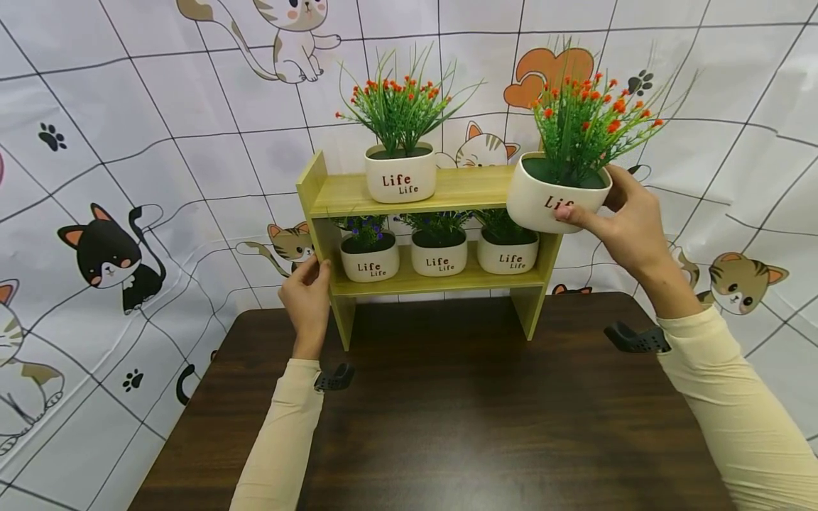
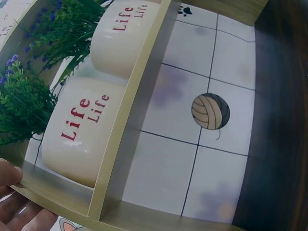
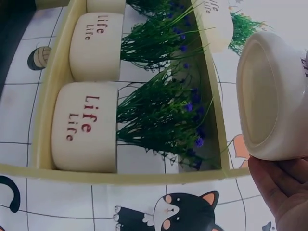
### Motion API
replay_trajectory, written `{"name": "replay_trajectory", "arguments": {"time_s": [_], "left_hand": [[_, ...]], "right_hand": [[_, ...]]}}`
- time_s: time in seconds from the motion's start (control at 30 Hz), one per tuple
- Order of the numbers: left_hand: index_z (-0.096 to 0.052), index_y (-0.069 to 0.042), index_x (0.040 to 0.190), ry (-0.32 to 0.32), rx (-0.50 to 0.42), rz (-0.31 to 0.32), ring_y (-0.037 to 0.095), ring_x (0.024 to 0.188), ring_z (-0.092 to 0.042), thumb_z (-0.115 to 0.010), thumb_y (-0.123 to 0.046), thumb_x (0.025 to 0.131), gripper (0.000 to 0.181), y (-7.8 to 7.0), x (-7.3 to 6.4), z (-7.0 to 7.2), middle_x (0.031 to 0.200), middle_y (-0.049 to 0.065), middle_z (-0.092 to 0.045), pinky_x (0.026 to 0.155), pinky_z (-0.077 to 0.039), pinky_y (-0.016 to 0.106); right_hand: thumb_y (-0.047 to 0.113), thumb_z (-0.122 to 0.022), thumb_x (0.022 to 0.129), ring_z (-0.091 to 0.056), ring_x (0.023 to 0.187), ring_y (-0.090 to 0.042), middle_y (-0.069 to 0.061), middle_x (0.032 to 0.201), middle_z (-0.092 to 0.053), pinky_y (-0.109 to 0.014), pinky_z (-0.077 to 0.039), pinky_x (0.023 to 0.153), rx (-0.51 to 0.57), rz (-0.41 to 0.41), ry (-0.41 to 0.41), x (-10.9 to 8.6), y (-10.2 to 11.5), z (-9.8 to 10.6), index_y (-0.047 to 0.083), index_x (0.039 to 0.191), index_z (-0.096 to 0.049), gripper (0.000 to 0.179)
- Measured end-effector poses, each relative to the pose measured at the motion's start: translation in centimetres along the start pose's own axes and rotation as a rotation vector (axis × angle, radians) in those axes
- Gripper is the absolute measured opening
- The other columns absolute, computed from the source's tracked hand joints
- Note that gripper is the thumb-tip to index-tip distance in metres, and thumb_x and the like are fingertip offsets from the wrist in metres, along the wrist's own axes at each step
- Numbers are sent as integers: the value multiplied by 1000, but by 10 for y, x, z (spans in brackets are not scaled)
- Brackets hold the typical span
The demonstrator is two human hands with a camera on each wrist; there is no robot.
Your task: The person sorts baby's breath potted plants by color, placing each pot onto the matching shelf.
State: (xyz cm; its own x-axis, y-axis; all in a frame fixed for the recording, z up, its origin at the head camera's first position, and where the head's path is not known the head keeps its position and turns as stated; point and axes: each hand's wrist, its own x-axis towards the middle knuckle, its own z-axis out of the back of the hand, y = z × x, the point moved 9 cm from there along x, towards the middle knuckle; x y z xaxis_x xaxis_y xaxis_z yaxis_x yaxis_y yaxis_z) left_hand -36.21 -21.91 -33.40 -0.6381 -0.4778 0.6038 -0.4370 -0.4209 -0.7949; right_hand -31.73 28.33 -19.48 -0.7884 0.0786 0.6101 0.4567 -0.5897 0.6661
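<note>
A white "Life" pot of orange-flowered artificial grass (image 1: 562, 191) is gripped by my right hand (image 1: 629, 220), thumb across its front. In the right wrist view the underside of this pot (image 3: 260, 96) shows, raised off the two-tier wooden shelf (image 1: 415, 287) near its top right end. My left hand (image 1: 307, 298) pinches the shelf's left side panel, thumb on the inner face and fingers outside, as the left wrist view shows. Another orange-flowered pot (image 1: 400, 177) stands on the top tier, left of the middle.
On the lower tier stand three white pots with purple-flowered greenery: a left pot (image 1: 369, 259), a middle pot (image 1: 439, 255) and a right pot (image 1: 508, 254). The shelf stands at the back of a dark wooden table (image 1: 473, 426), before a cat-print wall covering (image 1: 192, 163).
</note>
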Motion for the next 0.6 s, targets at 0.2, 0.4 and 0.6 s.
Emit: {"name": "replay_trajectory", "arguments": {"time_s": [0.2,0.4,0.6], "left_hand": [[-80,3,117,-9,6,1,38,94,-80,-77,-9,98,24,0,-1,1,107,23,-80,70,-47,2],[-81,2,117,-3,-8,0,36,95,-80,-77,-10,98,23,-1,0,0,108,23,-80,72,-48,2],[-81,2,115,-14,-21,-2,36,93,-80,-78,-8,97,22,-2,1,1,106,23,-81,71,-47,1]], "right_hand": [[28,-89,86,-65,93,5,17,107,-67,-12,-47,76,21,-1,42,17,7,-16,10,152,-54,77],[31,-89,86,-64,94,5,4,112,-70,-14,-48,76,27,-11,71,30,12,-30,11,155,-51,81],[37,-88,87,-63,98,2,-14,122,-72,-18,-47,83,23,-50,125,45,19,-46,14,162,-43,91]]}}
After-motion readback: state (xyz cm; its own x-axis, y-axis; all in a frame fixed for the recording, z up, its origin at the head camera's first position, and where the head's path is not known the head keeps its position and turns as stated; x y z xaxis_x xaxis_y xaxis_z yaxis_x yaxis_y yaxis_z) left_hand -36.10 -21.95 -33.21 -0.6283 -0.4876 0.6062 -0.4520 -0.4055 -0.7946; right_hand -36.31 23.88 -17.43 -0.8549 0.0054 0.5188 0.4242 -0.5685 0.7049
